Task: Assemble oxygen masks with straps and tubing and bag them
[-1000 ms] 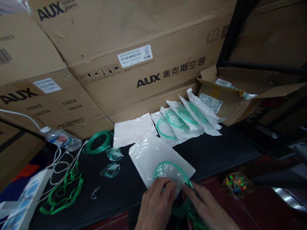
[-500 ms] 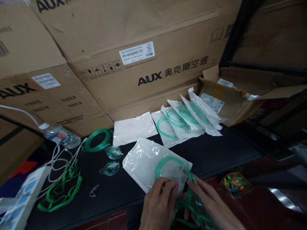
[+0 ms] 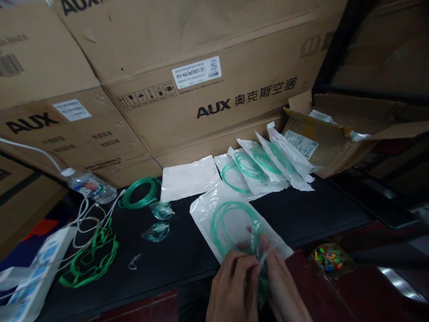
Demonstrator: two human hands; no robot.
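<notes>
My left hand [image 3: 234,282] is closed, its fingertips pinched together at the near side of a clear, green-tinted oxygen mask [image 3: 256,237]. From the right, my right hand [image 3: 282,279] wraps round the same mask; its lower part is hidden between the hands. Just beyond them lies a white-backed clear pouch [image 3: 204,212] with a coil of green tubing [image 3: 216,230] on or in it; I cannot tell which. To the left sit two small clear green mask pieces [image 3: 161,210], a loose coil of green tubing [image 3: 139,194], a small clear connector [image 3: 134,261] and green elastic straps [image 3: 97,264].
Several pouches of green tubing [image 3: 254,165] lean in a row beside a flat white packet [image 3: 189,178]. Large cartons [image 3: 150,53] wall the back of the black table [image 3: 174,264]. An opened box [image 3: 325,138] stands right; a bottle [image 3: 92,185] and power strip [image 3: 50,268] are left.
Both hands have drawn closer together, and the clear mask now points upward between them. The pouch looks turned and more of its tubing coil shows. The whole view has shifted slightly.
</notes>
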